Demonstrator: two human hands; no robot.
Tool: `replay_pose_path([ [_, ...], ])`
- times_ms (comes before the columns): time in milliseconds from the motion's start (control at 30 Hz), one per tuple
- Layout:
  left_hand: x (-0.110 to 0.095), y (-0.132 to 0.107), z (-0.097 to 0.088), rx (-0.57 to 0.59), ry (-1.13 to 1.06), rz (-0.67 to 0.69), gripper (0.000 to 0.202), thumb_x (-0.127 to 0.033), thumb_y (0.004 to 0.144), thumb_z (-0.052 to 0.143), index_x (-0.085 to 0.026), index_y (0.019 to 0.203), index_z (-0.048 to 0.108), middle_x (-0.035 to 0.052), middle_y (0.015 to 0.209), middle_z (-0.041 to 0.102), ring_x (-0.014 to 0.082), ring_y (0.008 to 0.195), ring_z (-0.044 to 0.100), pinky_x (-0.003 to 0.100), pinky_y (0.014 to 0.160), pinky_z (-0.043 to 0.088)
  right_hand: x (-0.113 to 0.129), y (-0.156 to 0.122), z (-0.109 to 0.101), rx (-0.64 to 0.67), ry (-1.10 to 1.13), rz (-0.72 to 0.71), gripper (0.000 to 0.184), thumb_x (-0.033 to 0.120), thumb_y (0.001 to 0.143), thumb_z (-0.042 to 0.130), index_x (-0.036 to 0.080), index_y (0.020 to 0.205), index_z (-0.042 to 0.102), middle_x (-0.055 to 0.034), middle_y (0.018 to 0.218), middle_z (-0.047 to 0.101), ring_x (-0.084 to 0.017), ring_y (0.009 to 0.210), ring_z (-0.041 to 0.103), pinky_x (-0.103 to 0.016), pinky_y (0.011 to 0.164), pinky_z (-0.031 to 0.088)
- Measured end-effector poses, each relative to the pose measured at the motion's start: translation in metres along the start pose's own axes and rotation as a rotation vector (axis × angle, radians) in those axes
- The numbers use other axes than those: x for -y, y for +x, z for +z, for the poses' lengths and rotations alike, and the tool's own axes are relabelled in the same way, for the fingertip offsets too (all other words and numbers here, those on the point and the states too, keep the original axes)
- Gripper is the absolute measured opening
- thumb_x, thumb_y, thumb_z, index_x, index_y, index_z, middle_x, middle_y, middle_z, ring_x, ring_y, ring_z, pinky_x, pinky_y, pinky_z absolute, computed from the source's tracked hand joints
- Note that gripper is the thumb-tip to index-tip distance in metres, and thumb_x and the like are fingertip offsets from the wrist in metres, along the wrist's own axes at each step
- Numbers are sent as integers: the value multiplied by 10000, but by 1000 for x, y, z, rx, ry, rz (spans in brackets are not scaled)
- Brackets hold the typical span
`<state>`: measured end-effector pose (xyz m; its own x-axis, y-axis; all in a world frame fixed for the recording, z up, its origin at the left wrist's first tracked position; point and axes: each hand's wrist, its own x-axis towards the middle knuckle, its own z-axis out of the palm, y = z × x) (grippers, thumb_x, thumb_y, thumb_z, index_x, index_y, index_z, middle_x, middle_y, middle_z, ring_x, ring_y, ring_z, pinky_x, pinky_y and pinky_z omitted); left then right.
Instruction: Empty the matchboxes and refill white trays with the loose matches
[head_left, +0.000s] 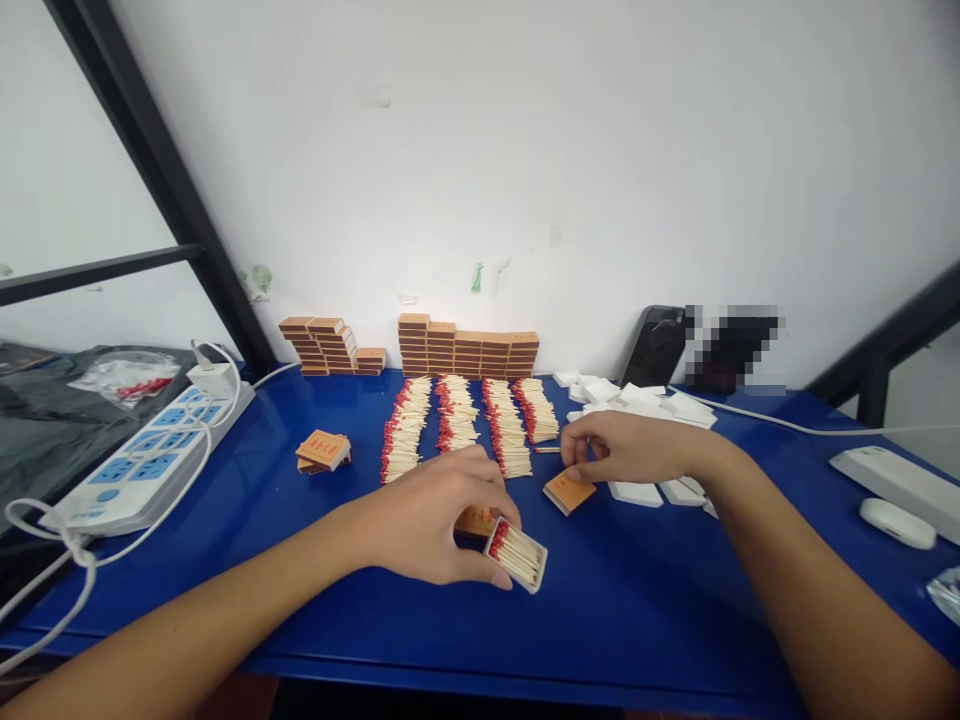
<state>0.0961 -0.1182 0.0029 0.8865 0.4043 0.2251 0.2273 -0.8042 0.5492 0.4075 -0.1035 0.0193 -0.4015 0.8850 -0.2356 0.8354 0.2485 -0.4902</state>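
My left hand is closed at the near middle of the desk, thumb and fingers pinching a white matchbox tray. Red-headed matches fill that tray, which is tilted toward me. Partly hidden behind those fingers is an orange matchbox cover. Over to the right, my right hand has its thumb and fingers on another orange matchbox cover. Beyond both hands, loose matches lie in several rows, heads to the left. One loose match is beside my right fingers.
Stacked matchboxes line the wall, with another stack further left. A small pile of matchboxes lies left of the matches. White trays spread under my right forearm. A power strip with cables occupies the left; a phone leans behind.
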Motion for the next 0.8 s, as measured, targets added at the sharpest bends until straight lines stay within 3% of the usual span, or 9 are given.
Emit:
replay_pose_path([
  [133,10,0,-11,-151,94,-13,345,-470,850,869,-241,1087,768,61,1010,726,239,969,648,374,867,513,8,2,3,-115,-21,-30,60,319,820,755,262,839,759,-29,758,716,-204,654,618,-321,562,436],
  [200,18,-2,-23,-259,182,-33,335,-456,898,824,-237,1142,754,71,1074,736,247,1018,646,394,915,512,24,2,11,-97,26,-109,140,386,857,747,252,897,762,-20,755,697,-193,666,612,-315,581,437],
  [300,25,-5,-42,-301,259,-68,359,-451,912,805,-241,1197,745,68,1120,732,252,1068,642,401,950,513,55,2,35,-71,96,-232,300,469,826,808,243,1017,761,-24,873,704,-193,752,630,-311,646,459],
  [367,24,-6,-54,-266,272,-101,360,-455,903,808,-240,1186,750,61,1116,733,245,1058,647,388,938,515,71,2,53,-92,75,-244,441,521,771,864,237,1082,733,-35,981,706,-209,833,642,-317,691,461],
  [467,18,-9,-64,-169,269,-145,342,-456,884,810,-227,1135,767,54,1097,739,229,1004,662,363,883,512,83,-1,68,-99,-14,-242,367,449,788,852,220,1028,694,-46,1052,695,-215,882,637,-327,726,449],
  [600,11,-10,-60,-13,226,-199,314,-396,809,862,-230,1067,791,34,1052,757,214,946,685,338,843,508,73,-10,47,-34,5,-237,296,416,805,831,234,997,699,-31,1031,690,-194,835,624,-323,710,452],
  [700,12,-10,-43,80,204,-219,329,-373,794,883,-236,1080,796,34,1058,761,221,960,699,333,836,512,62,-12,25,-118,69,-164,336,486,855,798,237,1059,700,-29,955,694,-191,774,622,-325,681,459],
  [800,15,-9,-24,117,222,-224,356,-391,808,894,-228,1106,787,51,1098,750,244,1020,703,340,850,514,57,-8,22,-215,146,-140,370,533,873,791,248,1091,703,-4,852,668,-184,718,609,-320,651,456],
])
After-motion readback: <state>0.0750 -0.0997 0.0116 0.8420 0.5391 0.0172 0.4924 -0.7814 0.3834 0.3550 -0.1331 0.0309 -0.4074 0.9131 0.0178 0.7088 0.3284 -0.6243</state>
